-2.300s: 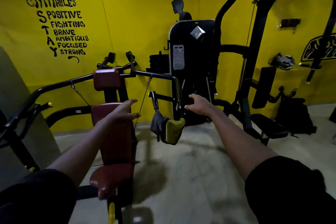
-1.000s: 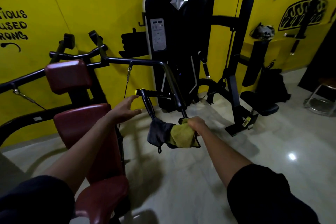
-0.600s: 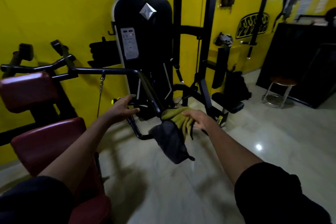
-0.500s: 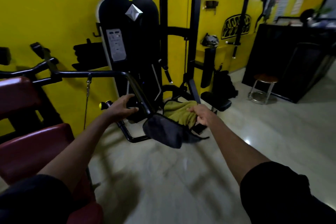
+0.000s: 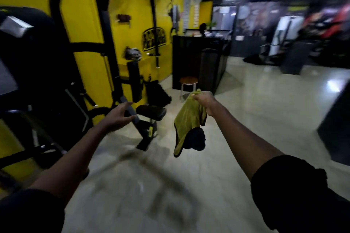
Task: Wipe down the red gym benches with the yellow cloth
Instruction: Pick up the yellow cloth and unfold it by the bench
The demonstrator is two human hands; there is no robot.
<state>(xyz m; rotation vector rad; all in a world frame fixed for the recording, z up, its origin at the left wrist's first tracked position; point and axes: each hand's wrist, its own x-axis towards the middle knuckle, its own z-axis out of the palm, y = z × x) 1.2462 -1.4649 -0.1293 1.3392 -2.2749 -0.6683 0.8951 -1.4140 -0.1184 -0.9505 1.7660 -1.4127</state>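
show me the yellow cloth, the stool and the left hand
cloth [image 5: 187, 118], head view, hanging yellow fold
stool [image 5: 188, 80], head view, round seat
left hand [image 5: 117, 117], head view, back of the hand

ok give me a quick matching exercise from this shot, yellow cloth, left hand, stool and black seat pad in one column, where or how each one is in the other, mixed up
Column one
1. yellow cloth
2. left hand
3. stool
4. black seat pad

Column two
a. stands on the floor by the dark counter
b. hangs from the right hand
c. fingers spread, holding nothing
d. fixed low on the black machine

Pairs: 1-b, 2-c, 3-a, 4-d
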